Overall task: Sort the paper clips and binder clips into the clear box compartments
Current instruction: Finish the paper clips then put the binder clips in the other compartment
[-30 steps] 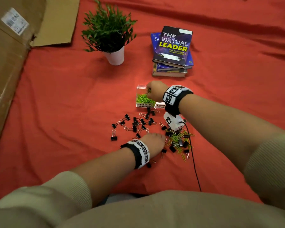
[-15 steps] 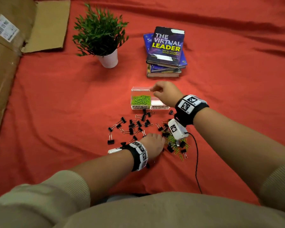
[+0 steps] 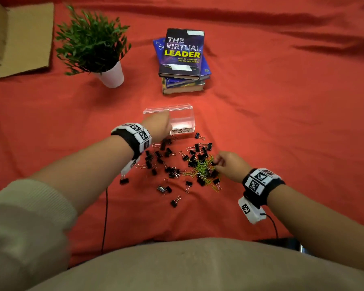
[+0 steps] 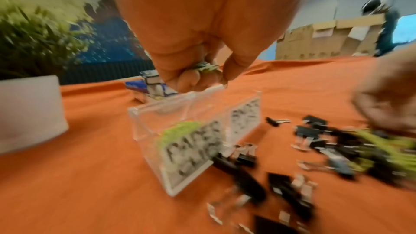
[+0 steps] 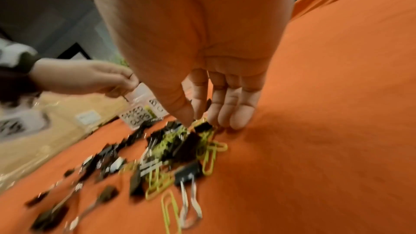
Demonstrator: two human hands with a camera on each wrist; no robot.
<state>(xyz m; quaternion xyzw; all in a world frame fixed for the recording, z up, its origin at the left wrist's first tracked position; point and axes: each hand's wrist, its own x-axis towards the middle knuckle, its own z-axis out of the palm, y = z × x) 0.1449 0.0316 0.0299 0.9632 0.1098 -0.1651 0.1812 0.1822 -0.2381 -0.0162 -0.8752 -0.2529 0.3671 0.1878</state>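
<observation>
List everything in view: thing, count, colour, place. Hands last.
clear box: one, see-through, two compartments, middle of the cloth; green paper clips in the left one
binder clips: many, black, scattered in front of the box
paper clips: a loose heap, yellow-green, mixed with binder clips on the right
books: a small stack, dark blue covers, behind the box
plant: one, green in a white pot, far left
cardboard: brown, far left corner
cloth: red-orange, under everything
left hand: over the box's left compartment, pinching green paper clips
right hand: at the heap, fingertips on the clips; grasp unclear
</observation>
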